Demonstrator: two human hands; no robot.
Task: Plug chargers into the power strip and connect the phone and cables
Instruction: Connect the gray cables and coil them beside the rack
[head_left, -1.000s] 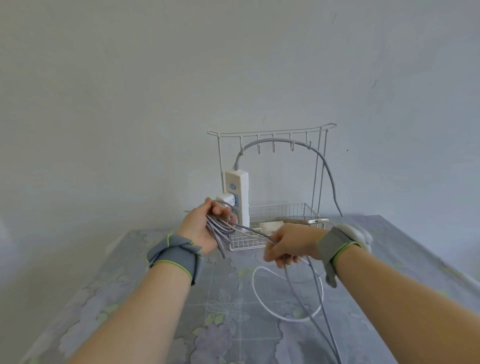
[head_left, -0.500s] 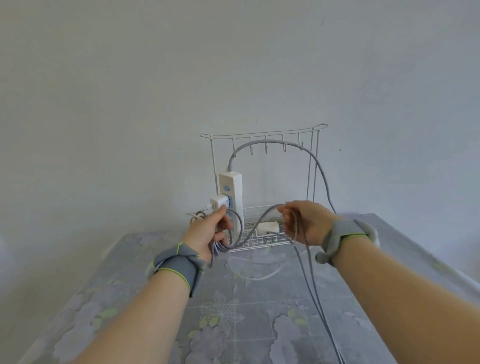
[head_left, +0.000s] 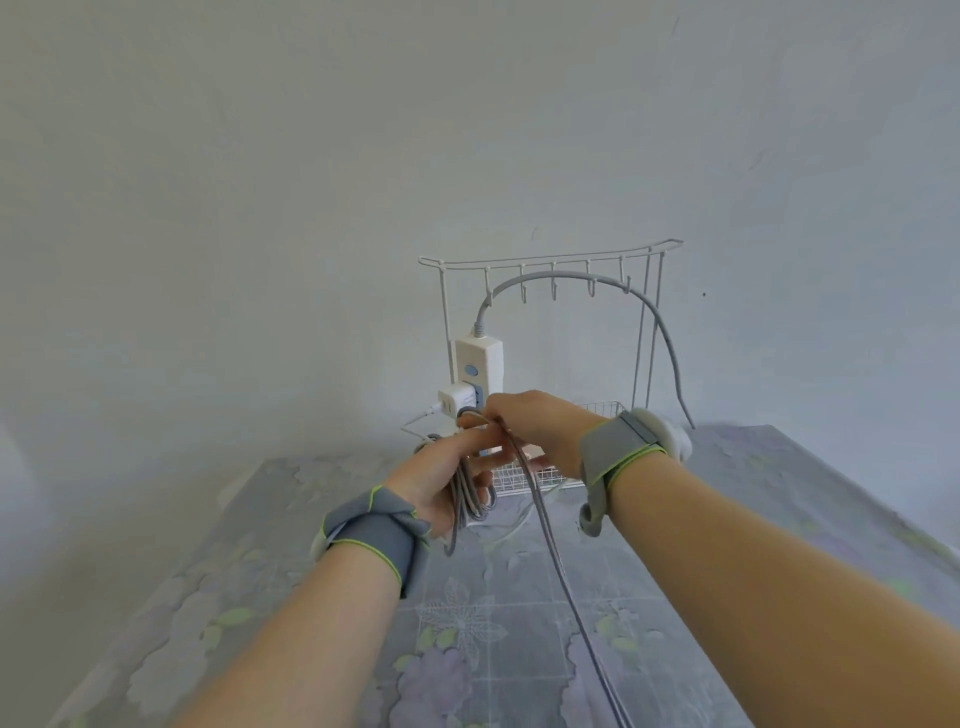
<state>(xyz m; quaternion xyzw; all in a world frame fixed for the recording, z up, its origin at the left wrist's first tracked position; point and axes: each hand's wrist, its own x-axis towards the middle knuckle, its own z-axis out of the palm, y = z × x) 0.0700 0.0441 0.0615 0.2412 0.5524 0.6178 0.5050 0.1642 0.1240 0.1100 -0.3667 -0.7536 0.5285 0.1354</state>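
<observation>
**Hands and cable below the power strip.** The white power strip (head_left: 479, 366) stands upright against the left post of a wire rack (head_left: 550, 261). Its grey cord (head_left: 655, 318) leaves the top of the strip and arches to the right under the rack's hooks. A white charger (head_left: 456, 402) is plugged into the strip's socket face, below the blue switch, and a thin white lead (head_left: 417, 420) leaves the charger away from the strip.

Directly below the strip, the left hand (head_left: 441, 478) grasps a bundle of grey cable loops (head_left: 469, 496). Its fingers are curled round the loops, which hang beneath the palm. The right hand (head_left: 540, 431), just under the strip's lower end and close against the left hand's fingers, pinches one strand of the same cable. That strand runs from the hands toward the viewer across the flowered table (head_left: 260, 597).

A wire basket (head_left: 524, 475) sits at the strip's foot, partly hidden by the hands. Both wrists wear grey bands.
</observation>
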